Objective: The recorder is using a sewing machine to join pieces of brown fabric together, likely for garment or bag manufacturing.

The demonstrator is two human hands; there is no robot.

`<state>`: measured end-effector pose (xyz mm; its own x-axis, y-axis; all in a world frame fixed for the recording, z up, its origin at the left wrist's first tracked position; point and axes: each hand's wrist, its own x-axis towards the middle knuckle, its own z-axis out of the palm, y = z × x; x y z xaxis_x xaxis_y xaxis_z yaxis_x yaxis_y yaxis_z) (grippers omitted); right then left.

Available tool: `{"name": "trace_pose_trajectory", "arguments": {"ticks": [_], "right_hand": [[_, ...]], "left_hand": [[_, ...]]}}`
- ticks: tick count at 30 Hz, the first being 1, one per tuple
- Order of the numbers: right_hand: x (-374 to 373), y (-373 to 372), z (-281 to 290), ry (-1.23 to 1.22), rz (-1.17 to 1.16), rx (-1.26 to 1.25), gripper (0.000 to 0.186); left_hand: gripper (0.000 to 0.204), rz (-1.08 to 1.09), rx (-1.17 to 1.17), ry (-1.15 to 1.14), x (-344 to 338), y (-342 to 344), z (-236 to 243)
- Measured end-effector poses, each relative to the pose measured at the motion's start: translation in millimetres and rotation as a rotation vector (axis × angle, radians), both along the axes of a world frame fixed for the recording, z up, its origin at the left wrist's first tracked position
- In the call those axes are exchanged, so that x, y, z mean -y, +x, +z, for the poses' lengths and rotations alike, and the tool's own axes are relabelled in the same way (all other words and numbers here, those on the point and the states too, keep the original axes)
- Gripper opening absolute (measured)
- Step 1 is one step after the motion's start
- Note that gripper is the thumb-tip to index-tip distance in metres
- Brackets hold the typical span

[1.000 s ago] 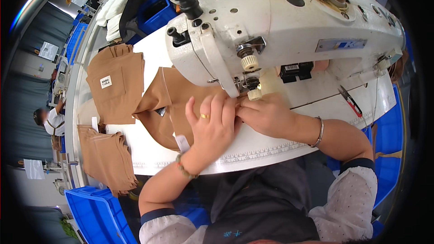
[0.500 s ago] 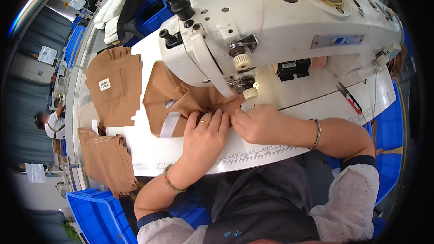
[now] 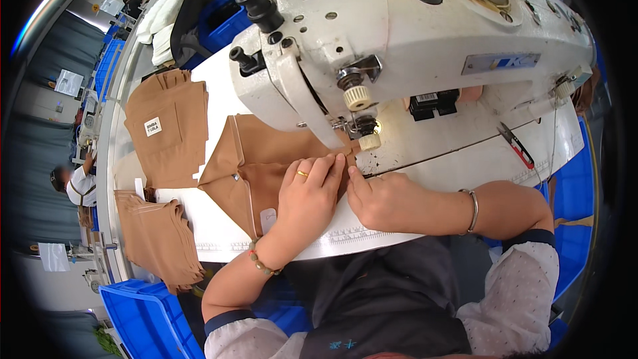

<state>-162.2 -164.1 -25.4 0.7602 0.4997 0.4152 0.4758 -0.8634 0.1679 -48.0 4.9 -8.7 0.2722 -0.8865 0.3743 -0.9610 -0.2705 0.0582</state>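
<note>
A brown fabric piece [image 3: 266, 143] with a pale tag [image 3: 268, 219] lies partly under the head of the white sewing machine [image 3: 405, 33]. My left hand [image 3: 307, 193] rests on the fabric, its fingers bent together and gripping near the right edge. Close beside it, my right hand [image 3: 392, 203] pinches that same edge, just in front of the needle area. The edge is partly hidden by my fingers. A lit lamp shines by the needle, whose tip I cannot make out.
Stacked brown fabric panels [image 3: 166, 136] and a second brown pile [image 3: 159, 239] lie to the left. Red-and-black thread snips [image 3: 517, 146] are on the machine table's right. Blue bins [image 3: 143, 312] stand below and around the table. Other people are in the background.
The fabric has been turned and spread flatter, its tagged part coming nearer to me. My right hand has shifted slightly right and toward me; my left fingers have moved rightward along the edge.
</note>
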Motion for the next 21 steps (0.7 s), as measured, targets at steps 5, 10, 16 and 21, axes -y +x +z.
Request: {"name": "trace_pose_trajectory", "arguments": {"ticks": [5,10,16,21], "right_hand": [[0,4,-8,0.016,-0.043,0.039,0.024],[4,15,-14,0.031,-0.074,0.095,0.024],[8,32,-17,0.080,-0.114,0.119,0.015],[13,42,-23,0.204,-0.116,0.187,0.011]], "left_hand": [[0.037,0.016,0.036,-0.013,5,5,-1],[0.036,0.041,0.026,0.010,11,14,2],[0.029,0.026,-0.002,-0.086,23,33,-2],[0.015,0.033,0.040,-0.110,30,50,-7]]}}
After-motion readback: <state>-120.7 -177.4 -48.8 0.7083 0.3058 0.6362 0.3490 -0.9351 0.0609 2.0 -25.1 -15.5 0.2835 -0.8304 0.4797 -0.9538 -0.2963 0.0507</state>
